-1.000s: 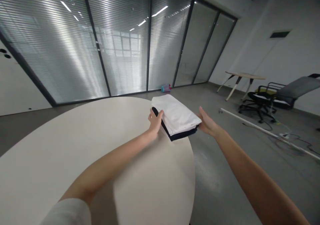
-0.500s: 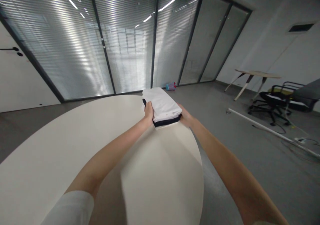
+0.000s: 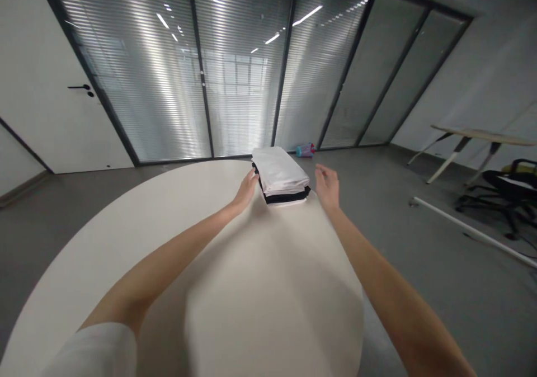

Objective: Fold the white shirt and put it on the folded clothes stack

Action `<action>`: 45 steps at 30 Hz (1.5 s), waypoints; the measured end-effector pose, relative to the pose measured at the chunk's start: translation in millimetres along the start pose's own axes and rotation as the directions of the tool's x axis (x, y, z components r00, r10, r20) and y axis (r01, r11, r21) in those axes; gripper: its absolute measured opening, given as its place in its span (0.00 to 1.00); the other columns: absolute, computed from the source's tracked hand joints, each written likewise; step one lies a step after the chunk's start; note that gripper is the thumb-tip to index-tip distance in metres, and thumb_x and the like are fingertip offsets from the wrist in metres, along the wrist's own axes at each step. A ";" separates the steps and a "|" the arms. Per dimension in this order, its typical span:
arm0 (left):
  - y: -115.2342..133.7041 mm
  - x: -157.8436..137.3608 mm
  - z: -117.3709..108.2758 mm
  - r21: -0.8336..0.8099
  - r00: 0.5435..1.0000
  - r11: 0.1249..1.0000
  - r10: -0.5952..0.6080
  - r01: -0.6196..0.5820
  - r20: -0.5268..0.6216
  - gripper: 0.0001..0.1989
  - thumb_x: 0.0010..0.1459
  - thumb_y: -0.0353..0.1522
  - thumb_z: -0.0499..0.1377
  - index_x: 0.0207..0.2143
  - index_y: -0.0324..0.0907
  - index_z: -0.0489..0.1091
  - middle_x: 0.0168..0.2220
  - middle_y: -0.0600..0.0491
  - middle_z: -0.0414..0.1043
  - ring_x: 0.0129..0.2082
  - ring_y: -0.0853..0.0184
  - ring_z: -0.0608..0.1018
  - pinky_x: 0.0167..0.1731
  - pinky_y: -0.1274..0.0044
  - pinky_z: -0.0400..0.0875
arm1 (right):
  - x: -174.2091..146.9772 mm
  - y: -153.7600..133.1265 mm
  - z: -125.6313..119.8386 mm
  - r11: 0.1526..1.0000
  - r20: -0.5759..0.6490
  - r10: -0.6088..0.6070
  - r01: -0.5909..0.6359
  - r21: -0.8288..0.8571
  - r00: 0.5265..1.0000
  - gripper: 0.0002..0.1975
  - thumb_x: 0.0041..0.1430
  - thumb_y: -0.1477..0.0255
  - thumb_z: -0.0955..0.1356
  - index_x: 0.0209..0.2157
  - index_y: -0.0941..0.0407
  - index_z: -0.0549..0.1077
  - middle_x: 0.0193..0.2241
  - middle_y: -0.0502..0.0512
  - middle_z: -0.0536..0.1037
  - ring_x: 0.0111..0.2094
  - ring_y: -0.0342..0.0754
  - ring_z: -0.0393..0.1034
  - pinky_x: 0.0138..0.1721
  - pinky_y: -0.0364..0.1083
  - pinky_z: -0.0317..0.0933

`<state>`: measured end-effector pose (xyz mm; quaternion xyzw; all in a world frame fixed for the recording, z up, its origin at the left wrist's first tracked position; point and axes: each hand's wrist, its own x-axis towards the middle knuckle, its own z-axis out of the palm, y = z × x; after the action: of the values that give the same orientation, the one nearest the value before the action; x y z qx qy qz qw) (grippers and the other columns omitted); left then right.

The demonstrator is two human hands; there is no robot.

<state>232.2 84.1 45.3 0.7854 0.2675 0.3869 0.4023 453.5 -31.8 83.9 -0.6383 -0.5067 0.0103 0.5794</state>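
White sleeve [image 3: 96, 349] at 7 o'clock, bottom edge, left forearm running up from it toward 12; right forearm comes in from 5 o'clock. Round white tabletop [image 3: 251, 298] fills the lower middle, bare near the person. Left hand [image 3: 245, 189] at the far side of the tabletop, fingers loosely extended, fingertips touching the left side of the folded cloth stack [image 3: 280, 182], not gripping it. Right hand [image 3: 327, 187] just beside the stack at its 3 o'clock, spread and relaxed, palm turned toward the stack, a small gap between them, holding nothing. Stack sits on the far edge of the tabletop, at 12 o'clock from the person, flat, between the two hands: white folded layers on top, a black layer under them, a thin white layer at the very bottom. Beyond the tabletop grey floor [image 3: 398, 254]. A long white pole [image 3: 470, 231] lies on the floor at 3 o'clock. Black office chair [image 3: 503, 198] further at 3 o'clock, partly cut by the frame. Behind it a light table with splayed legs [image 3: 474, 142] by the right wall. Small blue and pink thing [image 3: 305, 150] on the floor by the glass wall, just past the stack, too small to tell what. Glass partition with blinds [image 3: 210, 75] across the back, 11 to 2 o'clock. White door with dark handle [image 3: 79, 89] at 10 o'clock.
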 end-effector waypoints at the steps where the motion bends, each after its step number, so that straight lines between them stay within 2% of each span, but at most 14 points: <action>1: 4.1 -22.4 -15.2 0.059 0.999 0.997 0.044 -0.044 -0.002 0.27 0.70 0.43 0.42 0.67 0.46 0.53 0.70 0.44 0.51 0.69 0.56 0.55 0.64 0.59 0.57 | -11.8 -7.3 0.7 0.996 -0.009 -0.085 0.085 0.003 0.996 0.24 0.67 0.55 0.60 0.51 0.58 0.75 0.54 0.66 0.72 0.58 0.57 0.64 0.58 0.59 0.60; 2: 8.8 -46.6 -31.1 0.141 0.993 0.983 0.115 -0.119 0.037 0.28 0.69 0.44 0.46 0.68 0.47 0.53 0.71 0.46 0.48 0.70 0.57 0.53 0.66 0.61 0.54 | -26.4 -16.2 2.7 0.981 0.036 -0.193 0.193 0.016 0.980 0.23 0.67 0.56 0.61 0.51 0.56 0.75 0.54 0.65 0.72 0.58 0.56 0.65 0.58 0.58 0.60; 3: 13.7 -71.6 -46.9 0.227 0.974 0.950 0.189 -0.213 0.126 0.28 0.68 0.43 0.48 0.68 0.48 0.54 0.72 0.48 0.47 0.71 0.58 0.53 0.67 0.63 0.53 | -43.1 -26.3 5.7 0.951 0.136 -0.310 0.307 0.042 0.941 0.21 0.68 0.57 0.62 0.53 0.55 0.74 0.55 0.64 0.72 0.58 0.55 0.65 0.58 0.58 0.60; 4: 18.4 -96.6 -61.9 0.308 0.943 0.902 0.236 -0.302 0.233 0.29 0.68 0.43 0.49 0.69 0.49 0.53 0.72 0.49 0.47 0.71 0.59 0.54 0.67 0.65 0.52 | -60.7 -36.6 9.5 0.910 0.275 -0.412 0.406 0.082 0.869 0.20 0.68 0.59 0.62 0.55 0.53 0.73 0.56 0.63 0.72 0.59 0.54 0.65 0.59 0.57 0.60; 5: 22.5 -120.5 -75.8 0.377 0.911 0.848 0.254 -0.372 0.325 0.29 0.68 0.43 0.50 0.69 0.50 0.53 0.72 0.50 0.48 0.70 0.59 0.55 0.67 0.65 0.52 | -78.2 -46.3 14.1 0.872 0.422 -0.478 0.474 0.122 0.771 0.21 0.69 0.60 0.62 0.58 0.51 0.71 0.58 0.62 0.71 0.60 0.53 0.64 0.61 0.57 0.58; 7: 27.7 -162.9 -98.6 0.489 0.867 0.752 0.218 -0.442 0.447 0.31 0.68 0.43 0.51 0.70 0.52 0.51 0.71 0.51 0.50 0.70 0.57 0.56 0.68 0.65 0.52 | -109.5 -60.9 24.5 0.812 0.644 -0.520 0.559 0.168 0.561 0.24 0.69 0.61 0.63 0.64 0.49 0.66 0.63 0.61 0.66 0.64 0.53 0.59 0.64 0.57 0.54; 9: 28.2 -196.1 -115.0 0.570 0.856 0.690 0.142 -0.446 0.497 0.34 0.67 0.45 0.53 0.71 0.53 0.48 0.71 0.52 0.49 0.70 0.54 0.55 0.69 0.61 0.49 | -132.1 -66.6 35.4 0.775 0.765 -0.495 0.607 0.175 0.412 0.29 0.67 0.57 0.65 0.66 0.50 0.63 0.67 0.60 0.61 0.67 0.55 0.54 0.66 0.58 0.50; 12: 23.4 -229.3 -131.0 0.638 0.856 0.664 0.004 -0.389 0.518 0.37 0.65 0.50 0.54 0.71 0.56 0.46 0.72 0.54 0.47 0.71 0.51 0.52 0.69 0.56 0.43 | -148.6 -61.7 48.6 0.776 0.868 -0.401 0.612 0.152 0.292 0.37 0.63 0.50 0.66 0.68 0.50 0.59 0.70 0.60 0.54 0.70 0.58 0.45 0.68 0.61 0.43; 16: 15.5 -250.8 -140.6 0.657 0.867 0.703 -0.115 -0.274 0.485 0.37 0.63 0.52 0.54 0.71 0.57 0.47 0.71 0.53 0.47 0.71 0.50 0.51 0.68 0.54 0.42 | -152.8 -49.5 54.9 0.818 0.936 -0.297 0.556 0.149 0.186 0.41 0.62 0.47 0.65 0.70 0.48 0.53 0.72 0.57 0.46 0.72 0.58 0.38 0.70 0.62 0.36; 18: 12.9 -254.8 -141.2 0.648 0.872 0.721 -0.127 -0.247 0.474 0.38 0.62 0.53 0.56 0.70 0.57 0.49 0.71 0.53 0.47 0.71 0.50 0.51 0.69 0.54 0.41 | -153.5 -46.7 54.8 0.827 0.944 -0.282 0.542 0.150 0.169 0.40 0.62 0.47 0.66 0.70 0.46 0.53 0.72 0.56 0.45 0.72 0.58 0.37 0.70 0.62 0.35; 27: 9.8 -254.1 -139.4 0.642 0.869 0.732 -0.145 -0.227 0.473 0.37 0.62 0.54 0.55 0.70 0.57 0.51 0.72 0.54 0.45 0.72 0.50 0.49 0.69 0.55 0.38 | -156.4 -46.6 54.0 0.833 0.939 -0.289 0.533 0.150 0.188 0.39 0.62 0.48 0.67 0.69 0.45 0.55 0.72 0.54 0.45 0.72 0.58 0.38 0.70 0.62 0.34; 45: 8.6 -254.2 -139.7 0.650 0.877 0.727 -0.144 -0.221 0.459 0.37 0.62 0.54 0.55 0.69 0.57 0.53 0.72 0.54 0.47 0.71 0.51 0.50 0.69 0.55 0.40 | -156.6 -49.9 53.1 0.811 0.957 -0.240 0.576 0.107 0.161 0.40 0.63 0.46 0.63 0.70 0.48 0.53 0.72 0.57 0.43 0.72 0.57 0.35 0.70 0.60 0.32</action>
<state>-23.5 -47.1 5.4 0.9534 0.2659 0.0623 0.1282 313.8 -105.5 14.0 -0.4163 -0.8951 0.1525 0.0472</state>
